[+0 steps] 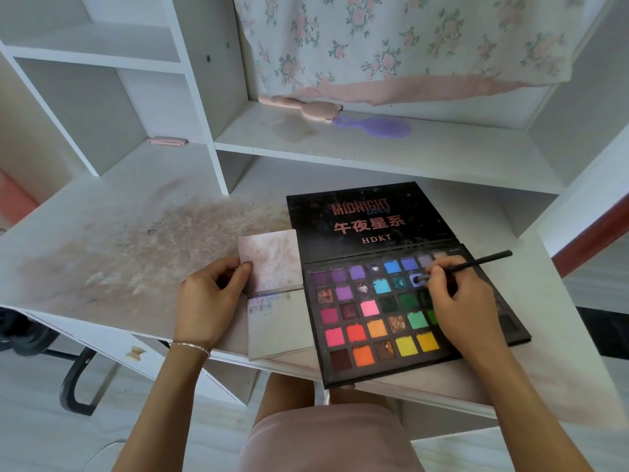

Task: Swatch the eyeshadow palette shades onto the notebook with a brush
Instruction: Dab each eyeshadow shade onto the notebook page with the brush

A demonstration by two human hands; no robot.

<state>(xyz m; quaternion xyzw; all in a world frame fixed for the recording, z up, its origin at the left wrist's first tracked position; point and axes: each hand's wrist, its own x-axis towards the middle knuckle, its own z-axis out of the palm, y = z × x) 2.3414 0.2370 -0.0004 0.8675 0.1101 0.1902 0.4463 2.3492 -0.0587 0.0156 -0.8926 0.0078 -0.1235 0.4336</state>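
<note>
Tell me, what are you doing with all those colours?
A person is trying out eyeshadow colours on paper. The right hand holds a thin black brush and dabs its tip into a blue pan in the open palette on the white desk. The left hand holds the open notebook by its left edge, beside the palette. A few faint smudges of colour already show near the top of the lower page.

A stained white desk (112, 233) carries an open notebook (279, 294) near its front edge and, touching it on the right, an open eyeshadow palette (374, 318). On the far shelf (442, 148) lie a pink brush (306, 109) and a purple brush (377, 126)
</note>
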